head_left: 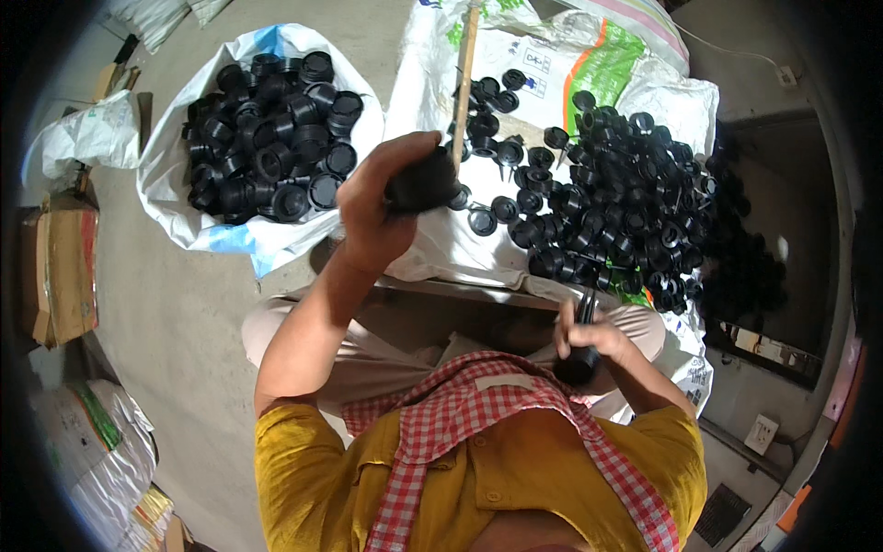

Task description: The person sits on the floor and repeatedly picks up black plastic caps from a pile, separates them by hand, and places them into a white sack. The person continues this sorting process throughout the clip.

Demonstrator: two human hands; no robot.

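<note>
My left hand (383, 200) is raised between the sack and the pile, gripping a blurred black plastic part (422, 181). Low over my lap, at the right, my right hand (590, 338) holds a dark object (578, 366) with thin prong-like pieces; blur hides its exact kind. A large heap of black plastic caps (628, 186) lies on white woven sacking ahead of me to the right, with several strewn singly to its left. An open white woven sack (162, 200) at the left is filled with black ring-shaped plastic parts (272, 162).
A wooden stick (467, 83) lies across the sacking between the sack and the heap. Cardboard boxes (69, 276) and filled woven bags (103, 455) stand along the far left. A wall socket (761, 433) and a dark opening (779, 241) are at the right.
</note>
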